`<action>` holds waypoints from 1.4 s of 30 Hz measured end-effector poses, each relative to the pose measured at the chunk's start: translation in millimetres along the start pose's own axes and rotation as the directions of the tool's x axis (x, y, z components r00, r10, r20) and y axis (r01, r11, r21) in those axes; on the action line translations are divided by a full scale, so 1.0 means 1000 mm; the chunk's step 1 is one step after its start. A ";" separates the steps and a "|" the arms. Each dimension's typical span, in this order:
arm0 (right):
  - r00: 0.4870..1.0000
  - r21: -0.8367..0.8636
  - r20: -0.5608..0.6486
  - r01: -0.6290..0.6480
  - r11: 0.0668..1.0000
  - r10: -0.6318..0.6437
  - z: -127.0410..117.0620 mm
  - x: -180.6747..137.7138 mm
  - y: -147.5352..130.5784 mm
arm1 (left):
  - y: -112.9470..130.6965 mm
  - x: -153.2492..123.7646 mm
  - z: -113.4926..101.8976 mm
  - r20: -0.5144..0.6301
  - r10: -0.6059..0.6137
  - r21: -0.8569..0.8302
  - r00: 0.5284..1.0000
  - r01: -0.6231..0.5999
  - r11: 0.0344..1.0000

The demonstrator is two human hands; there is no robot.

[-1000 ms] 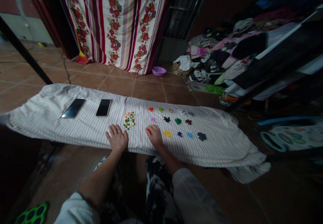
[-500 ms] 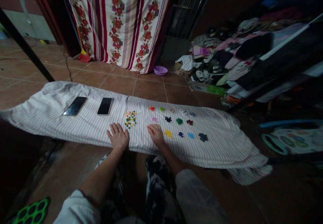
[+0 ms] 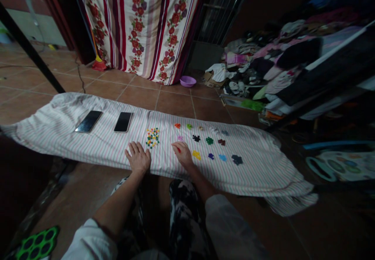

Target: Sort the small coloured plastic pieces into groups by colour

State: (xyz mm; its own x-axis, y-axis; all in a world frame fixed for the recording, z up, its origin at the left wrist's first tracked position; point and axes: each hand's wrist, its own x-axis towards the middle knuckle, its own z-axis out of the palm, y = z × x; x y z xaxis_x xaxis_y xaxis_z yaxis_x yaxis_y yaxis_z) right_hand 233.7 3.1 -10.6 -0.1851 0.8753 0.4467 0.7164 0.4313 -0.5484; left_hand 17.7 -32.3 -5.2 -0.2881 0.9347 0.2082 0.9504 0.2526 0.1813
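My left hand (image 3: 138, 157) lies flat on the striped cloth (image 3: 96, 146), fingers spread, just below a mixed cluster of tiny yellow, green, white and orange pieces (image 3: 152, 138). My right hand (image 3: 183, 154) rests right of that cluster with its fingers curled together. A bit of red (image 3: 179, 150) shows at its fingers; whether it is held or lies under them is hard to see. Around it sit small single-colour piles: pink (image 3: 180, 138), orange (image 3: 177, 126), lime green (image 3: 189, 126), black (image 3: 196, 138), dark green (image 3: 209, 140), brown (image 3: 222, 142) and yellow (image 3: 196, 155).
Farther right lie dark blue (image 3: 211, 156), light blue (image 3: 222, 157) and dark grey (image 3: 236, 159) piles. Two phones (image 3: 88, 121) (image 3: 123, 122) rest on the cloth's left part. Beyond are a purple basin (image 3: 188, 81), a flowered curtain (image 3: 137, 29) and heaped clothes (image 3: 254, 64).
The view has shifted slightly. My right hand's fingers have curled in more, and less of the red shows. My left hand stays flat in the same place on the cloth.
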 end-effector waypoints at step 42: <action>0.984 -0.175 0.145 -0.076 0.982 0.102 0.010 0.051 -0.015 | 0.003 -0.003 -0.002 -0.060 0.008 0.011 0.998 -0.007 1.000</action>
State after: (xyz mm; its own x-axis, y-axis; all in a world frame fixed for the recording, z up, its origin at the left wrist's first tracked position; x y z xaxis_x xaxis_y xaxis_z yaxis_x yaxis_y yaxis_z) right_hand 206.7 43.6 13.6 -0.2067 0.9369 0.2818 0.8348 0.3191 -0.4487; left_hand 20.9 -34.6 -3.4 -0.2871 0.9200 0.2667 0.9537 0.2484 0.1696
